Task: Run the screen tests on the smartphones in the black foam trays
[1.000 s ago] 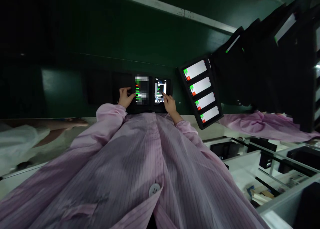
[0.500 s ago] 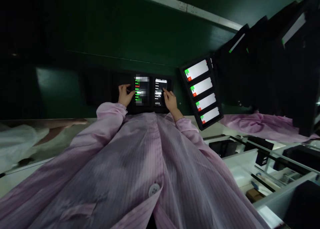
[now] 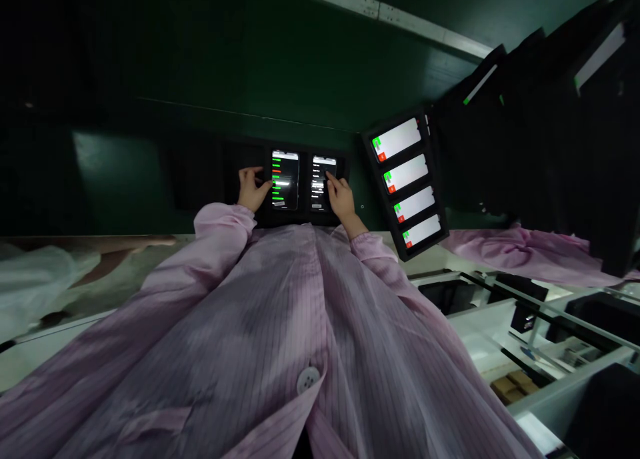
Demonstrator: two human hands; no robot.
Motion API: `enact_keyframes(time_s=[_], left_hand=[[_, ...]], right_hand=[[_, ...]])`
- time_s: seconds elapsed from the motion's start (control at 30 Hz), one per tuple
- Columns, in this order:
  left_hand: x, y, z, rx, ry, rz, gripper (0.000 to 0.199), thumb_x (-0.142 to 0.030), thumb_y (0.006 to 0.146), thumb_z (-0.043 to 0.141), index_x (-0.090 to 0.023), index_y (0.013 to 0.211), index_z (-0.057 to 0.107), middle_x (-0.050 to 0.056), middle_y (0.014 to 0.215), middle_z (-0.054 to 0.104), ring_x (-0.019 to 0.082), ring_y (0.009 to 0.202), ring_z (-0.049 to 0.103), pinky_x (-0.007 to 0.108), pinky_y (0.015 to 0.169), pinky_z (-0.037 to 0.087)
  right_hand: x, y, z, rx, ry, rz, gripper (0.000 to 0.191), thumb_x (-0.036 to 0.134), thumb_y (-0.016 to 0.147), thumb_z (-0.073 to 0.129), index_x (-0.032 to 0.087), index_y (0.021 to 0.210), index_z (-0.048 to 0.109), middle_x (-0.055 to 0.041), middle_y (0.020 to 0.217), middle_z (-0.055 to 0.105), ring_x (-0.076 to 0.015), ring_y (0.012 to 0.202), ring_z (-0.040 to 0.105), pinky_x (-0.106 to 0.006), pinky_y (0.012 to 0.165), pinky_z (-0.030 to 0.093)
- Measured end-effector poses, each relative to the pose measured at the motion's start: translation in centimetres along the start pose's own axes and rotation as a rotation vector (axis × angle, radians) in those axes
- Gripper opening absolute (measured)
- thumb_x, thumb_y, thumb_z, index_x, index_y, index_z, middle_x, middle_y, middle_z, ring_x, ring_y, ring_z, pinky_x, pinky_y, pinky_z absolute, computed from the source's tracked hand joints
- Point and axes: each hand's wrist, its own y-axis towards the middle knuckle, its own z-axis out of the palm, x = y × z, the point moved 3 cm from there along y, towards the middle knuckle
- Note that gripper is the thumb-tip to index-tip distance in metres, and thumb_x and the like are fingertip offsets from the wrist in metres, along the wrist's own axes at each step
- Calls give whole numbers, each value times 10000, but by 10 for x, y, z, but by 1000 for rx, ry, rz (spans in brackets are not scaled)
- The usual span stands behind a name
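Note:
A dark tray [image 3: 260, 153] lies on the green bench before me. Lit in it are a left smartphone [image 3: 286, 195] with green and red lines of text and a right smartphone [image 3: 317, 199] showing a white-on-black list. My left hand [image 3: 253, 191] rests at the tray's left part, thumb tip at the left phone's edge, thumb and forefinger apart, nothing held. Over the right phone is my right hand [image 3: 341, 197], its forefinger stretched to the right side of the screen and the other fingers bent. Whether that fingertip presses the glass I cannot tell.
At the right, a second dark tray [image 3: 369, 153] stands tilted with several white-screened phones [image 3: 397, 141]. Beyond it are dark stacked shapes, hard to make out. A metal strip [image 3: 350, 0] crosses the bench's far side. Pink cloth [image 3: 525, 252] and open bins lie lower right; someone's arm [image 3: 110, 245] shows at left.
Both hands keep nearly the same places, the right forefinger still at the right phone's screen. The view has shifted slightly. The left phone's screen, blocky before, now shows clearly.

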Motion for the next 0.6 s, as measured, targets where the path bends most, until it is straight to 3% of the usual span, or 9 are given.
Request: enact_keyframes(time_s=[0.23,0.47,0.6], left_hand=[[-7,-2,0,-15,-8,-28,397,-174,732,754,-219,1113,653,86,1252,532,231,1052,672,465,1142,548],[-16,14,-2,-44,16,-117,233,-191,757,760,-212,961,649,93,1152,545,274,1088,659,529,1199,503],[-18,16,-5,-38,17,-99,228,-192,755,762,-209,960,665,82,1115,544,268,1081,672,500,1186,514]], right_hand=[[1,1,1,-20,15,10,488,413,1153,405,226,1486,709,-110,1148,743,-255,1051,739,-375,1007,590],[-11,-21,-3,-96,97,-30,496,454,1157,377,253,1404,758,-103,1163,783,-254,1094,738,-418,1060,579],[-19,-32,-3,-126,125,-8,521,490,1153,371,240,1398,758,-99,1115,792,-253,1087,743,-410,1050,587]])
